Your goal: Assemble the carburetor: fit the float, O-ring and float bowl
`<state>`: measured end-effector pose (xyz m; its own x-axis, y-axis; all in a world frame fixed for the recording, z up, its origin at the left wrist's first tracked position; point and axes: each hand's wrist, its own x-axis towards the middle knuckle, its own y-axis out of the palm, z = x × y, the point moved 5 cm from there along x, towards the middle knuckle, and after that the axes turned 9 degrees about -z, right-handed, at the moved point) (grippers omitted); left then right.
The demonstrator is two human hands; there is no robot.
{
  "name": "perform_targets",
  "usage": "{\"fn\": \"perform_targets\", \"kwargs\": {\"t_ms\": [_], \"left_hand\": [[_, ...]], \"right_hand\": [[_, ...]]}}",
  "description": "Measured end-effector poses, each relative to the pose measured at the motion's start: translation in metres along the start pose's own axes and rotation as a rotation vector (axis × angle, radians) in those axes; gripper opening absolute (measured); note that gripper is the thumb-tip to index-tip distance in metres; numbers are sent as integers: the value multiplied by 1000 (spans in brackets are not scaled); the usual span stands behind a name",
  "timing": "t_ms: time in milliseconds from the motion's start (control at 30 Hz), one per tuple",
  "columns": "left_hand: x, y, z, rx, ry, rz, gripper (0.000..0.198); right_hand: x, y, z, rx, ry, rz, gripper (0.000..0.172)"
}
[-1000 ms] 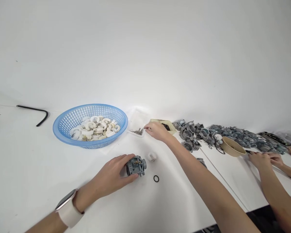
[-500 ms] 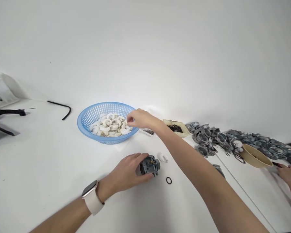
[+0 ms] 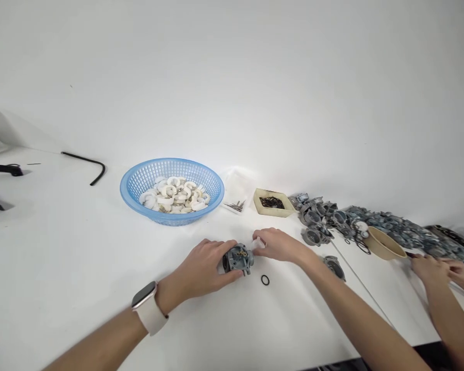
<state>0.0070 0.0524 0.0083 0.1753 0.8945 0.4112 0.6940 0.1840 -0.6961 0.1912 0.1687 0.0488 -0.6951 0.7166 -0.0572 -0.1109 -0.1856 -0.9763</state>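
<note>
Low in the middle of the frame: left hand (image 3: pixel 201 268), with a pale watch (image 3: pixel 149 308) on the wrist, curled around a small grey metal part (image 3: pixel 237 259) on the white table (image 3: pixel 54 257). Fingers bent, gripping its left side. Just to the right: right hand (image 3: pixel 280 244), fingers pinched shut on a little white piece (image 3: pixel 256 243), right up against the top of the metal part. Cannot tell if piece and part touch. A bit below and right of the part: a small black ring (image 3: pixel 265 280), flat on the table, apart from both hands.

Higher up, left of middle: a blue basket (image 3: pixel 139 180) full of white curved pieces (image 3: pixel 174 196). Right of it: a few thin metal pins (image 3: pixel 235 206), then a tan tray (image 3: pixel 259 203) with dark bits inside. Further right: a long pile of grey metal parts (image 3: pixel 371 221) and a tan bowl (image 3: pixel 382 243). Far right edge: another person's hands (image 3: pixel 429 268) on the table. Upper left: a bent black rod (image 3: pixel 85 162).
</note>
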Motion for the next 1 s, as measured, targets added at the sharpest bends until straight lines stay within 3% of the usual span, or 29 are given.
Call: {"fn": "perform_targets", "kwargs": {"t_ms": [100,233,333,500,633,767,900,1000], "left_hand": [[0,1,0,-14,16,-18,57],[0,1,0,-12,3,-8,59],[0,1,-1,-16,11,-10,58],[0,-6,-4,-8,2,-94,64],[3,-14,-11,-78,-6,-181,46],[7,-13,-13,-135,-48,-178,27],[8,-11,-11,-175,-96,-178,25],[8,-11,-11,-174,-84,-185,26]], "right_hand": [[-19,12,1,48,2,-55,33],[-34,-15,20,276,-47,-114,46],[-39,-35,45,400,-169,-111,44],[-33,-34,67,336,-276,-65,44],[-24,-26,69,369,-322,-66,42],[-22,-19,70,429,-320,-36,39],[-23,-20,64,454,-311,2,51],[-12,-29,44,398,-280,-31,54]]}}
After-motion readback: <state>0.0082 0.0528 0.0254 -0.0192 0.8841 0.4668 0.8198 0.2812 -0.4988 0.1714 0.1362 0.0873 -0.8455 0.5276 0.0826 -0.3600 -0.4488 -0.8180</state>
